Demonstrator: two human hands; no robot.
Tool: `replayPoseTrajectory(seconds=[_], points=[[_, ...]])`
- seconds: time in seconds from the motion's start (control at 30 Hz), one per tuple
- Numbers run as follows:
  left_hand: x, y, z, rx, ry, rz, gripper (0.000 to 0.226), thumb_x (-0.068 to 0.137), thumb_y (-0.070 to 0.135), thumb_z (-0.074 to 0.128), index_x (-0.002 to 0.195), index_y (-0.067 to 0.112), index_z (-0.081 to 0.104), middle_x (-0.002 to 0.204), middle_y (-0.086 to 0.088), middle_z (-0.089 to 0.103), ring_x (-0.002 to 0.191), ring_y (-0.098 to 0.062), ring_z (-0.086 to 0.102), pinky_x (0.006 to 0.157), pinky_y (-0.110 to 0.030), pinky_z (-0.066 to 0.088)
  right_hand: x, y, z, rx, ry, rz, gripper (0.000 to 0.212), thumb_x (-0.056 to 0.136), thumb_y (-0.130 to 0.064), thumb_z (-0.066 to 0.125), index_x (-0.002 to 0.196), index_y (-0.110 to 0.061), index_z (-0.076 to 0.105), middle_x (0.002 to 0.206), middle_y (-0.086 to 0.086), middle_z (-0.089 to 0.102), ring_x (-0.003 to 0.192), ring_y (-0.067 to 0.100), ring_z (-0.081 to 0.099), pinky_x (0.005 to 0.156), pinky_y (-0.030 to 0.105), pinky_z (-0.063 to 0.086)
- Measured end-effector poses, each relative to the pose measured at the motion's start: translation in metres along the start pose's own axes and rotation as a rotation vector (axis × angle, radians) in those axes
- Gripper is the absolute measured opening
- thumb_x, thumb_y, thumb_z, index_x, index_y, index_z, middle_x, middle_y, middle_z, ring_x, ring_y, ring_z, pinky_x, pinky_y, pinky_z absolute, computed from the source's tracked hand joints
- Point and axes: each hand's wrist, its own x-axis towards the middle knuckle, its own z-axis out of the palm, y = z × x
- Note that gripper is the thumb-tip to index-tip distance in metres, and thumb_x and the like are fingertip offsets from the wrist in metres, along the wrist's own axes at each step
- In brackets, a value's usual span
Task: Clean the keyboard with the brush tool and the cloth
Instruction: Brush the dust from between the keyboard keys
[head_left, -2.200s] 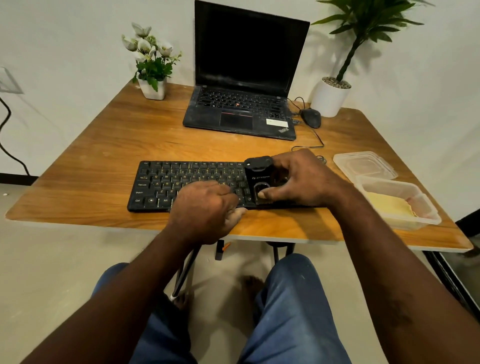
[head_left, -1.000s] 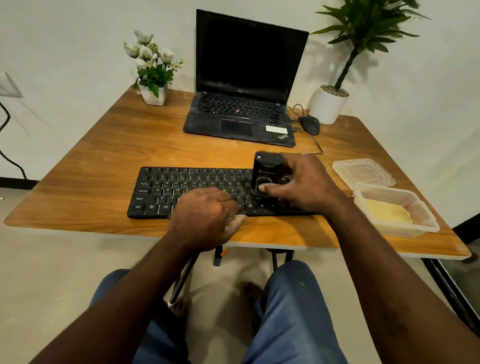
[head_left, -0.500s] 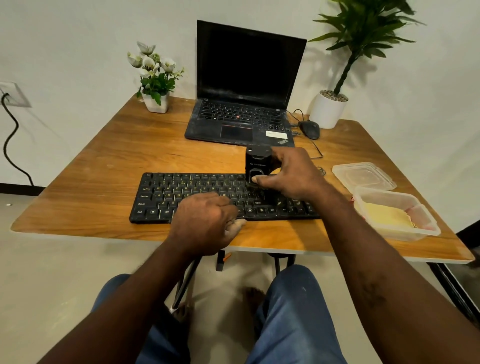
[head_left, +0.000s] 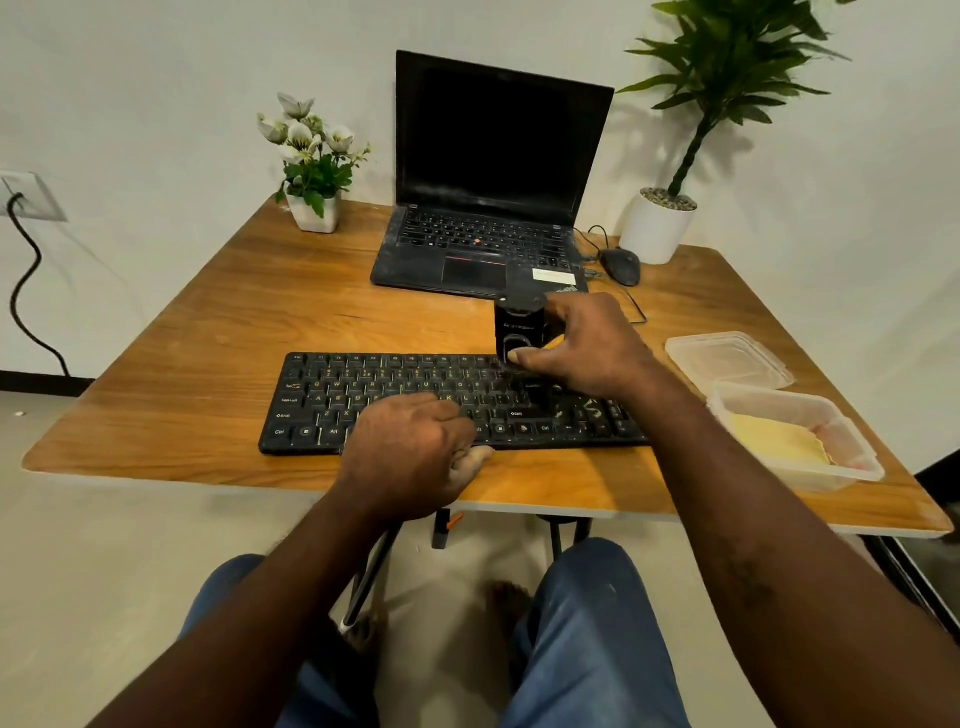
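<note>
Centre frame: the right hand (head_left: 587, 348) grips the squat black plastic brush tool (head_left: 517, 332) upright over the right-hand keys of the flat black keyboard (head_left: 384, 384), while the left hand (head_left: 410, 457), fingers curled and empty, bears on its near edge, apparently steadying it.

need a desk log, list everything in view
table: 1, wooden, under all
keyboard: 1, black, table front
brush tool: 1, black, over keyboard's right part
laptop: 1, black, back centre
mouse: 1, black, right of laptop
flower pot: 1, white, back left
potted plant: 1, green, back right
container: 1, clear, right edge
cloth: 1, yellow, in container
lid: 1, clear, behind container
cable: 1, black, left wall
left hand: 1, curled, on keyboard's front
right hand: 1, grips brush tool
</note>
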Motion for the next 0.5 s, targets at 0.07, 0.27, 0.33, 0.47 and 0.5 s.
replayPoseTrajectory(seconds=[0.07,0.27,0.33,0.47,0.5], points=[[0.0,0.0,0.0,-0.002,0.005,0.002,0.037,0.084,0.045,0.077,0.061,0.028,0.053,0.063,0.013,0.037,0.057,-0.009,0.034,0.057,-0.023,0.024,0.002,-0.002,0.009,-0.011,-0.016,-0.007,0.058,0.08,-0.03,0.086,0.133,-0.023,0.065,0.123,-0.002,0.071,0.106,0.013,0.067,0.085,0.027,0.057],[0.001,0.0,0.0,0.002,0.016,-0.005,0.038,0.082,0.045,0.079,0.06,0.028,0.053,0.063,0.013,0.036,0.056,-0.009,0.033,0.056,-0.023,0.022,-0.026,-0.002,-0.009,0.037,-0.306,-0.012,0.048,0.078,-0.024,0.088,0.122,-0.027,0.07,0.111,-0.011,0.074,0.099,0.006,0.068,0.087,0.031,0.058],[0.0,0.001,0.001,0.009,0.014,-0.005,0.037,0.082,0.045,0.079,0.061,0.027,0.054,0.061,0.011,0.04,0.056,-0.009,0.033,0.056,-0.023,0.023,-0.029,0.002,-0.02,0.044,-0.37,-0.001,0.046,0.078,-0.025,0.088,0.12,-0.028,0.07,0.107,-0.012,0.075,0.097,0.003,0.07,0.086,0.03,0.058],[0.0,0.001,0.0,0.009,0.017,-0.003,0.036,0.081,0.046,0.079,0.062,0.027,0.056,0.059,0.009,0.048,0.057,-0.009,0.034,0.056,-0.023,0.026,-0.022,0.009,-0.016,0.09,-0.113,0.046,0.057,0.079,-0.024,0.087,0.131,-0.023,0.066,0.116,-0.006,0.073,0.102,0.01,0.07,0.091,0.038,0.06],[0.0,0.001,0.0,0.013,0.017,-0.004,0.036,0.081,0.046,0.079,0.062,0.027,0.056,0.06,0.009,0.049,0.057,-0.009,0.035,0.056,-0.023,0.026,-0.022,0.009,-0.012,0.076,-0.093,0.048,0.057,0.079,-0.025,0.087,0.132,-0.024,0.065,0.118,-0.005,0.073,0.104,0.011,0.069,0.091,0.039,0.06]])
